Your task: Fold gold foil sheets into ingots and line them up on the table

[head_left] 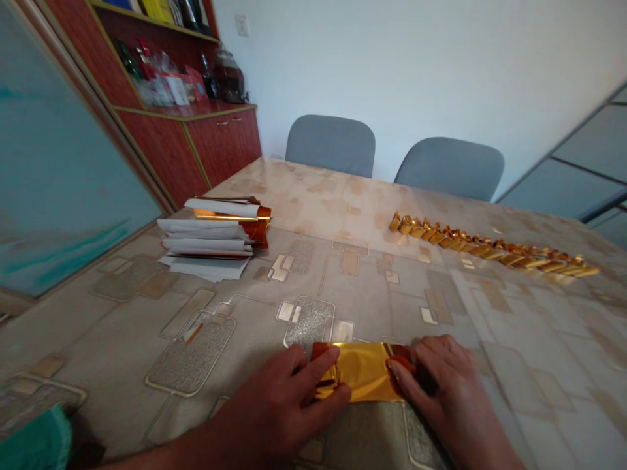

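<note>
A strip of folded gold foil paper [368,371] lies on the table close to me, its shiny side up. My left hand [289,391] presses on the strip's left end with the index finger and thumb, which stand a little apart on the foil. At the right end, my right hand [448,385] pinches the paper, its thumb on top along a turned-over edge. The other right fingers curl behind that end and are partly hidden.
Stacked folded sheets, white and gold [210,238], stand at the left. A long row of folded gold foil pieces [490,248] crosses the right side. A small paper scrap [192,331] lies on the patterned table [264,418]. Two grey chairs [330,143] stand behind it.
</note>
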Tool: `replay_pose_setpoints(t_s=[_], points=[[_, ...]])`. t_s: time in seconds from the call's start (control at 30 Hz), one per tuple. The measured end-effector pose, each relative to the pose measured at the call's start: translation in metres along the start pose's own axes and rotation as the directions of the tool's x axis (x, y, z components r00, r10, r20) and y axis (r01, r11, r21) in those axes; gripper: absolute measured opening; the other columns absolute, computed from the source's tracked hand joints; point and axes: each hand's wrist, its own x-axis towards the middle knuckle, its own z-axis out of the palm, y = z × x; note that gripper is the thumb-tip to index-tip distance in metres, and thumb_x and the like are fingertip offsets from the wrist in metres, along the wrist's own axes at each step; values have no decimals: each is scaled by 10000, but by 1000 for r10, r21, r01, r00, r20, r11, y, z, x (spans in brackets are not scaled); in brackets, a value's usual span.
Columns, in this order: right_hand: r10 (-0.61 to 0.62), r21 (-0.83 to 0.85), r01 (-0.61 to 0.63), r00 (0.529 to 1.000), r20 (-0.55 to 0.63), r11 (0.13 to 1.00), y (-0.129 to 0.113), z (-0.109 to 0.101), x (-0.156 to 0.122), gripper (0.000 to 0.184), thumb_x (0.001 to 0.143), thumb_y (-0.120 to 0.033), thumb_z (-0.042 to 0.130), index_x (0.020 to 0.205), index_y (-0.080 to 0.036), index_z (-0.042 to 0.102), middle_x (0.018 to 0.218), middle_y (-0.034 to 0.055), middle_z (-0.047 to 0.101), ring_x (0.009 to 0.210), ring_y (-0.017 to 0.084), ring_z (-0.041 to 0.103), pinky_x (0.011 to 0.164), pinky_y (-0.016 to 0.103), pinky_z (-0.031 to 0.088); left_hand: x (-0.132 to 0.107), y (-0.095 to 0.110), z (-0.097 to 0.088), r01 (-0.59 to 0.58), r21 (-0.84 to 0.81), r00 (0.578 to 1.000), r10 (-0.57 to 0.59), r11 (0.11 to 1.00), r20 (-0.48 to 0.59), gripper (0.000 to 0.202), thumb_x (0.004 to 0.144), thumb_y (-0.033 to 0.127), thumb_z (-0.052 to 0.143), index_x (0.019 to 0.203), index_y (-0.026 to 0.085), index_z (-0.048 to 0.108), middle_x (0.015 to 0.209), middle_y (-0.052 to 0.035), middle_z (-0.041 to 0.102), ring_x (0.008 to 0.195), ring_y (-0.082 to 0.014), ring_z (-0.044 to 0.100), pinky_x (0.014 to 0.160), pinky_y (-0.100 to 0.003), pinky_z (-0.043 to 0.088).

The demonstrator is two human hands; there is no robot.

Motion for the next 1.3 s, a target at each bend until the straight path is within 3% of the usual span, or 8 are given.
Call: replay_pose_setpoints(t_s=[0.13, 0.3, 0.6, 0.7, 0.77, 0.87, 1.0, 1.3], points=[[48, 22, -48, 999, -21, 999, 1, 2, 1, 317, 965, -459, 554, 733, -251, 494, 634, 2, 541, 628, 226, 503, 608, 331, 343, 2, 1, -8, 30, 49, 999, -32, 998, 28, 419, 948, 116, 516, 1332, 274, 572, 1388, -123, 603, 892, -246, 599, 741, -383, 504], [104, 47, -102, 994, -37, 994, 0, 0, 4, 177, 878, -390, 636, 928, -233, 571, 691, 0, 585, 629, 221, 546, 607, 331, 378, 5, -1, -12, 26, 34, 998, -28, 999, 65, 359, 1002, 174, 476, 1331, 278, 575, 1390, -113, 602, 973, -243, 612, 798, -363, 469], [83, 25, -83, 996, -21, 996, -2, 0, 5, 125, 885, -350, 634, 932, -238, 606, 774, 24, 643, 716, 240, 588, 667, 350, 398, 5, 0, -15, 13, 56, 999, -16, 998, 47, 327, 1016, 144, 427, 1293, 216, 584, 1400, -123, 591, 948, -239, 613, 799, -375, 475], [70, 12, -70, 997, -21, 997, -3, 1, 6, 100, 888, -326, 627, 934, -239, 611, 793, 28, 651, 744, 247, 595, 683, 357, 396, 7, 5, -20, -8, 38, 999, 6, 999, 47, 342, 1015, 114, 386, 1304, 153, 566, 1451, -119, 559, 1075, -250, 604, 938, -411, 472], [60, 3, -60, 998, -32, 998, -4, 1, 6, 80, 886, -306, 615, 929, -239, 610, 789, 29, 647, 750, 249, 594, 689, 360, 393, 10, 9, -21, -15, 14, 998, 14, 1000, 66, 404, 1001, 82, 381, 1385, 128, 500, 1477, -107, 542, 1253, -266, 536, 1101, -468, 387], [49, -3, -49, 998, -44, 999, -5, 1, 6, 47, 886, -269, 595, 922, -238, 602, 805, 32, 652, 768, 250, 594, 710, 370, 395, 14, 11, -20, -28, -53, 992, 34, 998, 125, 473, 998, 196, 486, 1462, 135, 416, 1500, -122, 517, 1422, -301, 407, 1200, -577, 256], [37, -16, -38, 998, -56, 999, -8, 1, 6, 20, 874, -231, 587, 892, -238, 590, 813, 34, 657, 774, 250, 591, 721, 380, 397, 21, 10, -20, -26, -231, 968, 82, 973, 237, 670, 935, 488, 614, 1485, 173, 398, 1528, -152, 483, 1421, -335, 434, 1175, -628, 294], [51, -63, -52, 999, -16, 997, -7, 0, 9, 114, 821, -188, 669, 894, -231, 592, 821, 31, 655, 795, 273, 602, 722, 403, 403, 28, 11, -23, 34, -241, 939, 52, 970, 341, 755, 840, 445, 741, 1477, 188, 426, 1573, -163, 415, 1454, -402, 358, 1139, -650, 334]])
